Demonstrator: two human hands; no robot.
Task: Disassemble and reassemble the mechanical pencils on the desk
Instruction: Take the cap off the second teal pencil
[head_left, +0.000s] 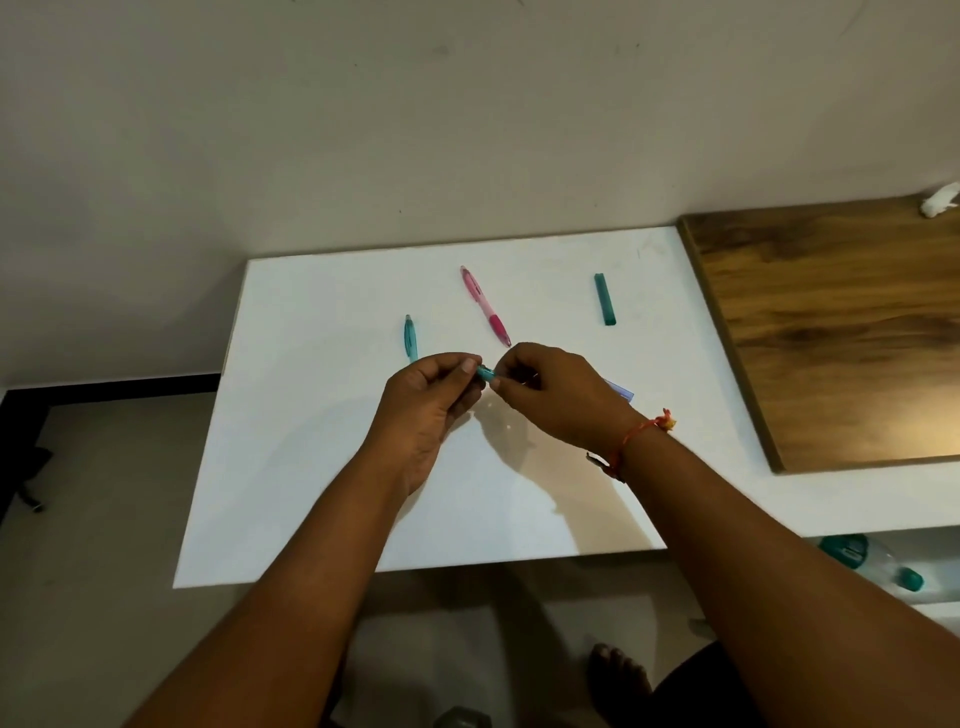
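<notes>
pinching it from both ends, our left hand (431, 402) and right hand (558, 397) hold the teal pencil piece (485, 373), its long axis running hand to hand, just nearer us than the pink pencil (485, 306).

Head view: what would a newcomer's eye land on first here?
Two hands meet mid-desk: the left hand and right hand both pinch a small teal pencil piece between them. Just beyond lies a pink pencil on the white desk, flanked by a teal pencil part to the left and a teal bar to the right.
</notes>
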